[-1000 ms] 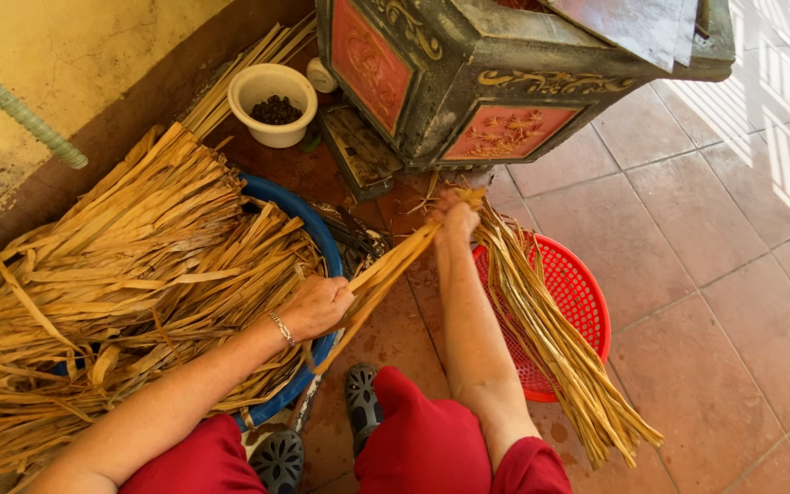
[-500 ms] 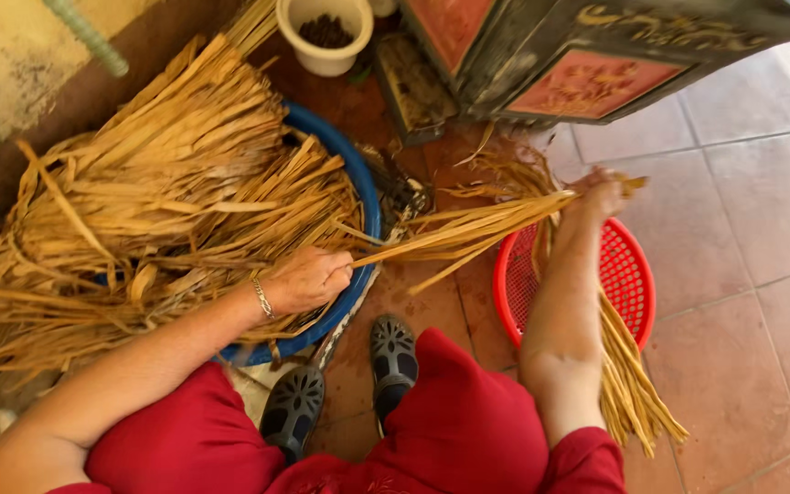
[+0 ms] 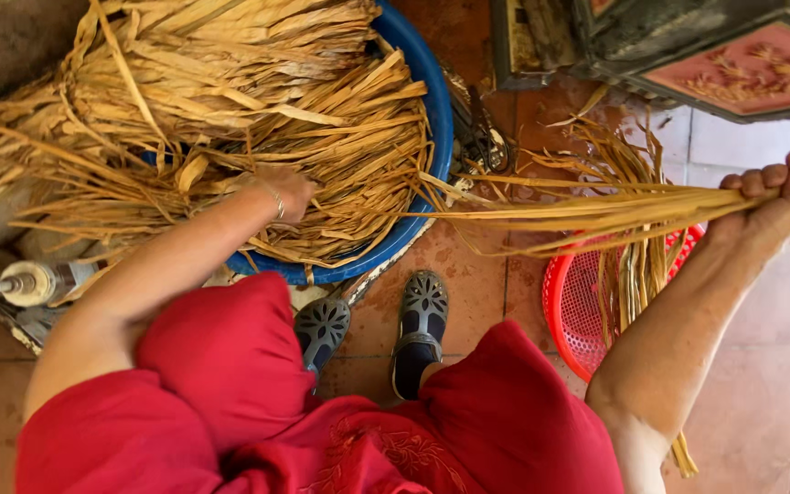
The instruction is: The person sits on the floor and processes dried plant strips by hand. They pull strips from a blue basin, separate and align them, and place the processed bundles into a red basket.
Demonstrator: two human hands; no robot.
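The left hand [image 3: 287,194] is half buried in the dry leaves [image 3: 230,110] heaped over the blue basin [image 3: 432,101], its grip hidden. The right hand [image 3: 779,187] is fisted on a strand bundle [image 3: 596,206] above the red basket [image 3: 573,311].

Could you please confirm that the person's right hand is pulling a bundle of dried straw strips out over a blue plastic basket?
Not quite: the basket under the strips is red, as the head view shows; blue is the basin holding the straw pile. The rest stands: the right hand grips the bundle of dried straw strips and holds it out over that basket.
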